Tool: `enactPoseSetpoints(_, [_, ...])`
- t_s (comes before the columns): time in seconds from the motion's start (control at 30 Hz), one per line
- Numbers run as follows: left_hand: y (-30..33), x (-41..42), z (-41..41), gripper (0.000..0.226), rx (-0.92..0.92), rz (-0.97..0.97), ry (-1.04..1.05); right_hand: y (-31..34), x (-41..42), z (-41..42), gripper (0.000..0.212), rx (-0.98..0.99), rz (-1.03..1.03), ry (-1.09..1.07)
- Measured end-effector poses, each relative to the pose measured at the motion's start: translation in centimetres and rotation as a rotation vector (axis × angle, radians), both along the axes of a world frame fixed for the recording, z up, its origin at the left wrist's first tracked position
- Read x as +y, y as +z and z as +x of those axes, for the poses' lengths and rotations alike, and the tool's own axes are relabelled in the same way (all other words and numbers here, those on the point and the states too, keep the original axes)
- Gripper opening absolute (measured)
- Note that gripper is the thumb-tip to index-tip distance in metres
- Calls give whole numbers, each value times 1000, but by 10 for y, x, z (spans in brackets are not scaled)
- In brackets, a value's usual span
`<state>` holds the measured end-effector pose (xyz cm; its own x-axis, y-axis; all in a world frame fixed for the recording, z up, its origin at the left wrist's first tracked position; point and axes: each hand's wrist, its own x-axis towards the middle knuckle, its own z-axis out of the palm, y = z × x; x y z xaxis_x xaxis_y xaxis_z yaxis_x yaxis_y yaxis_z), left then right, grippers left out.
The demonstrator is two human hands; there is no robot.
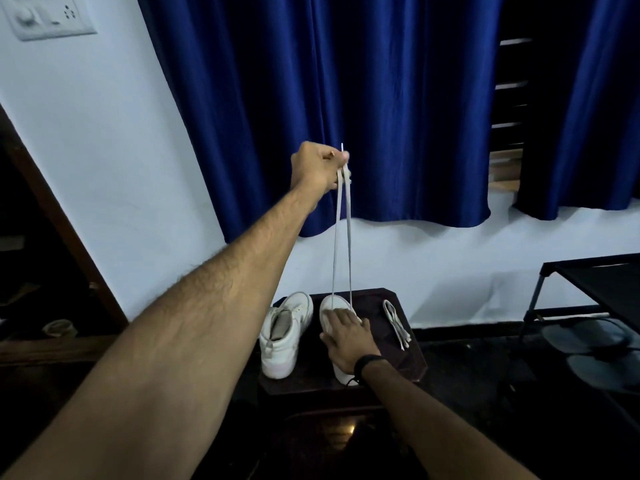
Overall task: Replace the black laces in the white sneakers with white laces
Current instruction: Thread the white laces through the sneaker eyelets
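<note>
My left hand [320, 166] pinches both white lace [343, 237] ends straight above the sneaker [332, 306] at the stool's [412, 358] far edge — right hand [346, 336] presses flat.

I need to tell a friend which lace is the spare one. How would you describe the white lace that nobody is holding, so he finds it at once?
Look at the small dark table below the blue curtain. Two white sneakers stand on it; right of the sneaker pressed by the right hand lies the spare lace, folded in a loose bundle. The other lace is stretched upward, pinched by the left hand.
</note>
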<state>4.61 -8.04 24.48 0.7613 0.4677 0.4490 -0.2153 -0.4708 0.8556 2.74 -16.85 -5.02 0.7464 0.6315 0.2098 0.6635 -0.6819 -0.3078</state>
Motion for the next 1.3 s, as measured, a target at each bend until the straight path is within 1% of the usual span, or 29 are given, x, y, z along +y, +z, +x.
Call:
enactPoseSetpoints(0.07, [-1,3,-4,20,14,-132,-23,2,-1,2,46,-33,67,-13])
enactPoseSetpoints(0.13, [-2,7,-9,22,37,-181,-4,4,2,3,43,-33,25,-15])
enactPoseSetpoints(0.23, [-1,7,-12,22,33,-155,5,0,9,3,46,-19,-97,-12])
enactPoseSetpoints(0.33, [12,0,-12,23,-28,-75,30,-1,12,4,48,-16,-143,-31])
enactPoseSetpoints(0.43, [23,-6,-7,26,-71,-42,61,0,11,5,53,22,-177,-28])
enactPoseSetpoints(0.5, [21,-6,-4,27,-66,-72,50,0,11,6,54,45,-202,-23])
enactPoseSetpoints(0.57, [17,-4,-1,27,-47,-150,3,0,12,6,55,44,-222,-23])
enactPoseSetpoints(0.67, [18,0,3,22,-3,-220,-43,1,12,6,56,48,-229,-16])
enactPoseSetpoints(0.77, [19,0,6,23,2,-223,-25,1,12,5,57,49,-241,-8])
enactPoseSetpoints(0.93, [21,-8,11,33,0,-257,34,4,8,3,57,63,-243,10])
enactPoseSetpoints(0.97, [22,-11,11,32,10,-281,37,5,9,3,60,54,-255,7])
enactPoseSetpoints(1.0, [23,-13,10,31,22,-302,36,6,9,2,68,48,-260,8])
enactPoseSetpoints(1.07, [23,-14,11,27,53,-297,19,5,10,3,96,56,-229,19])
enactPoseSetpoints(1.1, [23,-13,12,24,76,-260,10,3,10,4,99,46,-208,17])
enactPoseSetpoints(1.13, [24,-11,12,22,102,-206,-3,1,10,3,95,27,-183,8])
enactPoseSetpoints(1.17, [25,-10,12,21,132,-136,-14,1,9,2,85,13,-162,-1])
enactPoseSetpoints(1.23, [27,-7,5,30,211,31,-3,-2,7,-1,56,11,-128,-20])
enactPoseSetpoints(1.27, [27,-5,1,35,261,109,8,-7,7,0,47,-21,-107,-34])
enactPoseSetpoints(1.3, [26,-1,-4,38,331,196,20,-10,6,0,46,-54,-79,-32])
